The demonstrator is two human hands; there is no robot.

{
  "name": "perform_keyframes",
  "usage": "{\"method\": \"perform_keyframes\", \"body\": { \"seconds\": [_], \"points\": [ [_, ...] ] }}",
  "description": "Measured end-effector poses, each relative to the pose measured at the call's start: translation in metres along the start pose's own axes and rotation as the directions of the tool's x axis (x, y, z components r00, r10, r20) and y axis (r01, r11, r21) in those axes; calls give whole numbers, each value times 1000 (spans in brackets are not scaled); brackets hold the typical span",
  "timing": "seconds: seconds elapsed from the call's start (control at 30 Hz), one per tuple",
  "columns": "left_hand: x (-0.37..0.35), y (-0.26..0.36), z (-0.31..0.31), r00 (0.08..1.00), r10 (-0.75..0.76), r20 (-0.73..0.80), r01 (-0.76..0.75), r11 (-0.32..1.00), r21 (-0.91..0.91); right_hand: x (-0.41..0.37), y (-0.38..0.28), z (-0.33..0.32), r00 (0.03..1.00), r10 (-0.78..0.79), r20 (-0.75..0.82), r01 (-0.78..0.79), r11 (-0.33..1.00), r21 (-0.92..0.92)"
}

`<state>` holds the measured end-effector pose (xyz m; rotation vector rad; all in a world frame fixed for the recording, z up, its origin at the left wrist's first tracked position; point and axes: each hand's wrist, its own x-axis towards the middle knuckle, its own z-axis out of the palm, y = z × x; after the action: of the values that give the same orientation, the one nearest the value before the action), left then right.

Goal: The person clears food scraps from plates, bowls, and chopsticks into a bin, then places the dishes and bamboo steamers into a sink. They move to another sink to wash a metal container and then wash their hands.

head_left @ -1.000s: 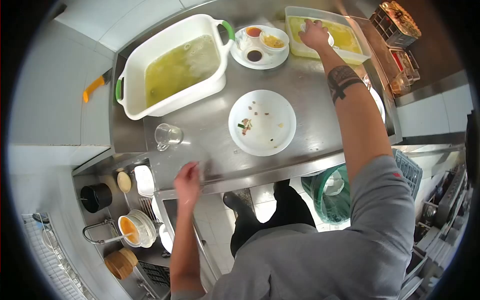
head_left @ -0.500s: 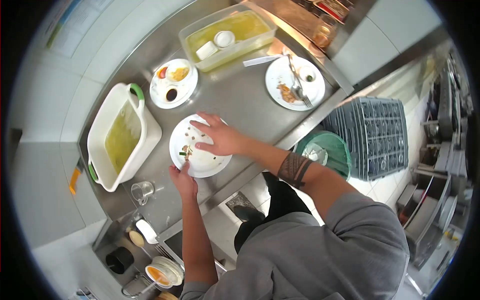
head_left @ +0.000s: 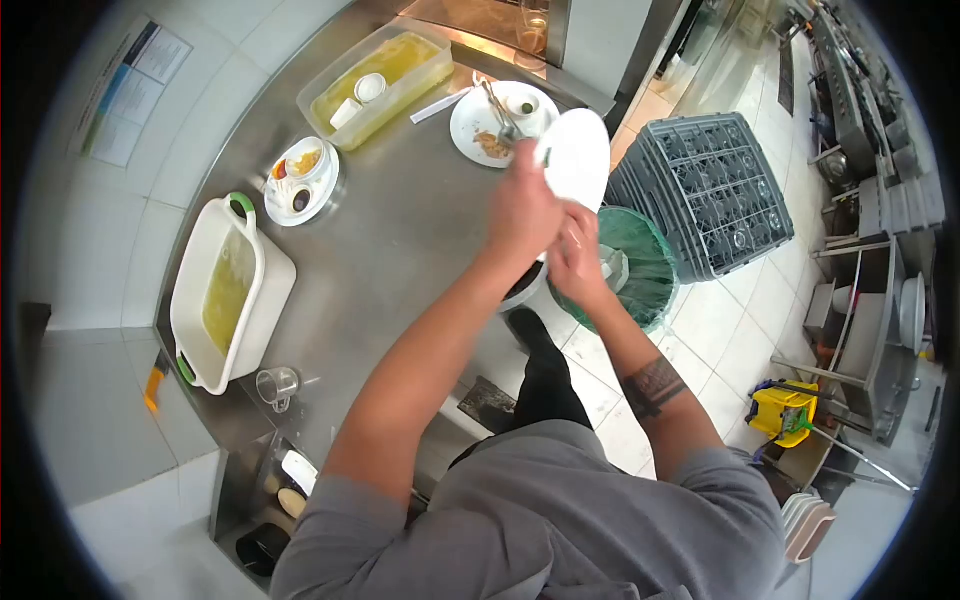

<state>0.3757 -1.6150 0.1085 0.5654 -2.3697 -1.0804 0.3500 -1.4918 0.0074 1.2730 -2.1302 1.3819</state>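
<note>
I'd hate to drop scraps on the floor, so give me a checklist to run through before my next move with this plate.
1. Left hand holding the tilted plate: ok.
2. Right hand gripping it too: cannot tell; it is at the plate's lower end, but blurred.
3. Tilted plate free of scraps: not ok; a green bit shows near its edge.
4. Bin liner in place and open: ok.
5. Plate squarely above the bin's mouth: cannot tell from this angle.
6. Other plate free of cutlery and food: not ok; both lie on it.
</note>
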Motion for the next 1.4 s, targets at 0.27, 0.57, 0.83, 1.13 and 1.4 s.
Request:
{"method": "perform_keyframes", "body": {
  "seconds": [0.27, 0.57, 0.83, 1.13, 1.4],
  "points": [
    [-15, -51, 7, 976, 92, -196, -91, 996, 17, -209, 147, -49, 604, 796, -38, -705, 511, -492],
    [-75, -224, -125, 528, -531, -662, 510, 822, -253, 148, 154, 66, 970, 78, 230, -34, 982, -187],
    [-150, -294, -147, 350, -743, -570, 458, 667, -588, 209, 206, 109, 827, 287, 483, -173, 948, -267],
    [-169, -328, -149, 382, -605, -698, 695, 686, -214, -2, 144, -51, 668, 546, 505, -392, 836, -385],
    [-168, -305, -174, 397, -587, -706, 834, 552, 10, 204, 187, 98, 896, -103, 432, 152, 985, -79]
  ]
}}
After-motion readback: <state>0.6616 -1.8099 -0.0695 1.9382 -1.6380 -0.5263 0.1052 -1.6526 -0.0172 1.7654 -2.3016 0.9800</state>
